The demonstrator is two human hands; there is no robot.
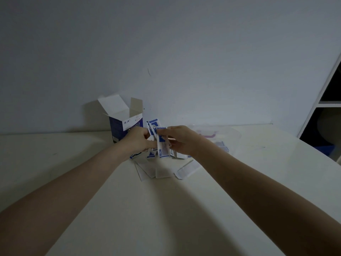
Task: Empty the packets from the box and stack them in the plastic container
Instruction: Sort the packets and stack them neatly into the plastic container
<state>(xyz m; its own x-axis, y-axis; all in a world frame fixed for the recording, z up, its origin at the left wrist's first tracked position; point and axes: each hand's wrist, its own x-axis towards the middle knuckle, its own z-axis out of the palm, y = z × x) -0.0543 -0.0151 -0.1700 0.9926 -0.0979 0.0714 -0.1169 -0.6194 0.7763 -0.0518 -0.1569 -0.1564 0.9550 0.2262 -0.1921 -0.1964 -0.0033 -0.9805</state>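
— What's nearest?
— Loose packets lying on the table. Above them the left hand and right hand both pinch a fanned bundle of packets.
— And further back?
— The open box stands upright behind the left hand; the clear plastic container sits past the right.

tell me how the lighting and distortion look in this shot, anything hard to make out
Head view: dim and bluish, with soft shadows under both forearms and behind the open box. The wide lens stretches the arms at the bottom corners. The clear plastic container nearly melts into the table. Packets in the left hand and right hand look slightly blurred.
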